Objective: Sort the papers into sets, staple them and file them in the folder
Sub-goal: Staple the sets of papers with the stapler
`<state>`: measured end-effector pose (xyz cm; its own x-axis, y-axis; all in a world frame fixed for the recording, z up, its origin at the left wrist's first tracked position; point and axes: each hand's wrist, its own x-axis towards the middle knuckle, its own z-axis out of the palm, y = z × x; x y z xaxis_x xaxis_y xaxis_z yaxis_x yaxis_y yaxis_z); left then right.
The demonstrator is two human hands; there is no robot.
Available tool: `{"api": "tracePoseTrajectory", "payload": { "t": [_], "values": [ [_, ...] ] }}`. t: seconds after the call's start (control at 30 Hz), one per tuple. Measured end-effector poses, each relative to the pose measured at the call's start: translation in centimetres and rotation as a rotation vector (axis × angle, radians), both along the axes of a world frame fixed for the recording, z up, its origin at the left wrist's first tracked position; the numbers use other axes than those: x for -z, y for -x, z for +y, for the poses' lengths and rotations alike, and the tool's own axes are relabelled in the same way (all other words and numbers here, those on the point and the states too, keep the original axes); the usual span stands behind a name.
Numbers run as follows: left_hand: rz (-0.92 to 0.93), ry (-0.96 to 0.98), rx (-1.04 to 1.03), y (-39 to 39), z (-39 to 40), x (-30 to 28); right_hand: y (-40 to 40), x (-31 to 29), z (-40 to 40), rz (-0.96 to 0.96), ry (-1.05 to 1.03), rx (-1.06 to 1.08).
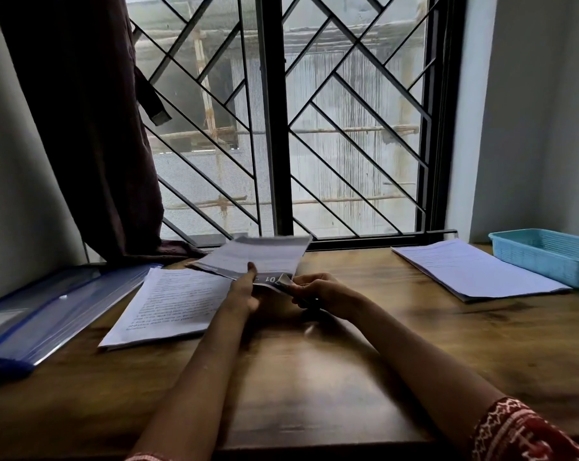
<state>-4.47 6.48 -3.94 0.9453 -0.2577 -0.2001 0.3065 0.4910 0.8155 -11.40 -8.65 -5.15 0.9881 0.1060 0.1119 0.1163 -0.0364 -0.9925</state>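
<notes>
Both hands meet over the middle of the wooden counter (314, 377), holding one set of papers (258, 257) lifted off it and tilted away toward the window (314, 128). The left hand (245, 291) grips the set's near edge, thumb laid flat on top. The right hand (318, 291) has its fingers (303, 287) curled at the near right corner, which is bent up; something dark seems to sit in that hand, but blur hides what it is.

Left of the fingers, a printed stack of papers (168, 304) lies flat, partly under the lifted set. Further left lies the blue transparent folder (49, 311), close to the stack. Well to the right of the fingers another paper stack (474, 271) lies flat, with a light blue plastic basket (547, 254) just beyond its right edge. A dark curtain (92, 128) hangs behind the folder, its hem on the counter.
</notes>
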Motion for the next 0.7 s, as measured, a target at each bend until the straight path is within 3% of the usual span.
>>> {"api": "tracePoseTrajectory", "payload": {
  "t": [0.07, 0.2, 0.33, 0.7],
  "values": [
    [-0.006, -0.09, 0.148, 0.5, 0.4, -0.3, -0.2, 0.1, -0.2, -0.002, -0.011, -0.007],
    [-0.232, -0.261, 0.445, 1.6, 0.5, -0.5, -0.4, 0.0, -0.6, 0.002, -0.033, 0.012],
    [-0.313, -0.388, 0.275, 1.8, 0.1, 0.1, -0.7, 0.3, -0.6, 0.017, -0.047, 0.054],
    [-0.389, -0.458, 0.07, 2.2, -0.2, 0.4, -0.7, 0.3, -0.4, 0.055, -0.076, 0.078]
  ]
}}
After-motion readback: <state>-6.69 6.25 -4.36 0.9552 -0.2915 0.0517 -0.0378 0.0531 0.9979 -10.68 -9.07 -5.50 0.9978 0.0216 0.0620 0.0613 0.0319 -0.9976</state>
